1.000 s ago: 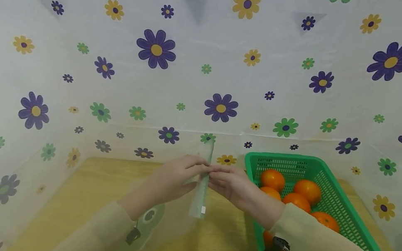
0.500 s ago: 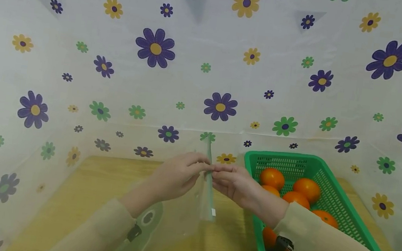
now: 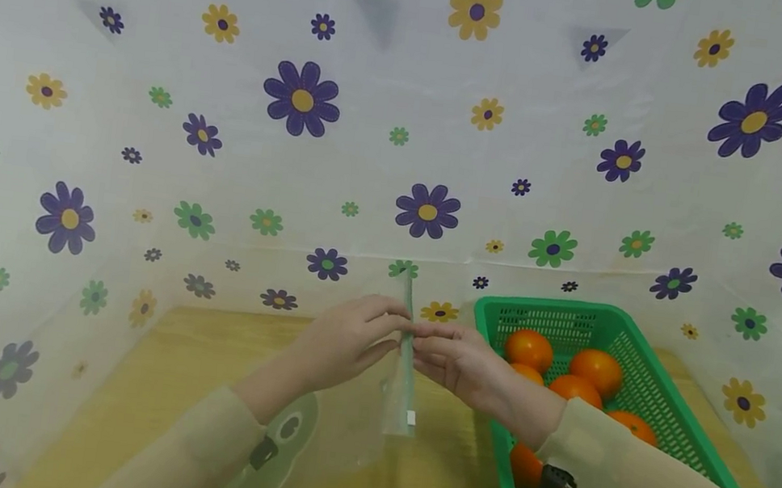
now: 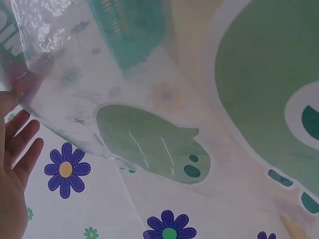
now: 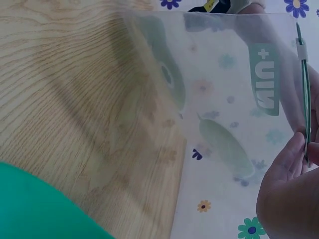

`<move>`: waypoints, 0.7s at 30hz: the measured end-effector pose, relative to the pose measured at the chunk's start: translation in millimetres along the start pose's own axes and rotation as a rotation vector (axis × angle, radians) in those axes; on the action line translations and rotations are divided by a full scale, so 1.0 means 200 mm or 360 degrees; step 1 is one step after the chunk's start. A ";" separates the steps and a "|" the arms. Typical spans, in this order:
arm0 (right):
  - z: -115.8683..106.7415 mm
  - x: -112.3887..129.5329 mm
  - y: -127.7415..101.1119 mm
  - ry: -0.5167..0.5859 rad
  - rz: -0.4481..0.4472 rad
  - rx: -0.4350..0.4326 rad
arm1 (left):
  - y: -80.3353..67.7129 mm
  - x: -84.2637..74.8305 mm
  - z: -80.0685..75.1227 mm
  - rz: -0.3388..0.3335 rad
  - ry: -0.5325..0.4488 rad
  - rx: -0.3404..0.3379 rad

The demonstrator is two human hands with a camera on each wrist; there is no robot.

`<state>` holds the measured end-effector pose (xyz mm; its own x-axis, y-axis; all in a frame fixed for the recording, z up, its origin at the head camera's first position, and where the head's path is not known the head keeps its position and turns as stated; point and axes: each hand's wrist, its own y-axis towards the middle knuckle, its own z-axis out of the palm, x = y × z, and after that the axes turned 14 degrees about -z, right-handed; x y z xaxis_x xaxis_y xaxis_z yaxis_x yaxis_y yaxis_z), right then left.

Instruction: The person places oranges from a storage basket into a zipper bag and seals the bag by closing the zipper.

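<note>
A translucent zip bag with green cartoon prints hangs upright over the table, its green zip strip facing right. My left hand pinches the strip's upper part from the left. From the right, my right hand pinches the same spot, fingertips meeting the left ones. A white slider sits at the strip's near end, below both hands. In the right wrist view, the bag looks flat, with its zip edges close together. The left wrist view sees a hand at the bag's edge, partly through the film.
To the right, a green plastic basket holds several oranges; my right forearm passes over its near left part. A wooden table lies under everything. White sheeting with flower prints stands behind and at both sides.
The zip strip's lower end has swung to the right, then slightly back. The right forearm has shifted a little right. Both hands stay at the same spot on the strip.
</note>
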<state>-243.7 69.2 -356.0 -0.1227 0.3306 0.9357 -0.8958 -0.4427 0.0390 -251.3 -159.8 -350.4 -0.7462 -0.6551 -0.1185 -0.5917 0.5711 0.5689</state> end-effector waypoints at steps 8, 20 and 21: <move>0.00 0.00 -0.01 0.0020 -0.0017 0.0037 | -0.01 0.00 0.00 0.0001 0.0025 -0.0011; 0.01 -0.01 -0.02 0.0021 -0.0036 0.0079 | 0.00 0.01 0.00 0.0067 0.0005 -0.0060; 0.01 -0.01 -0.02 0.0028 -0.0036 0.0084 | 0.00 0.01 0.00 0.0062 0.0005 -0.0053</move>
<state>-239.3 68.8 -356.5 -0.1107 0.3553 0.9282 -0.8748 -0.4781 0.0787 -251.8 -161.4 -350.4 -0.7674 -0.6343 -0.0930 -0.5517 0.5796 0.5997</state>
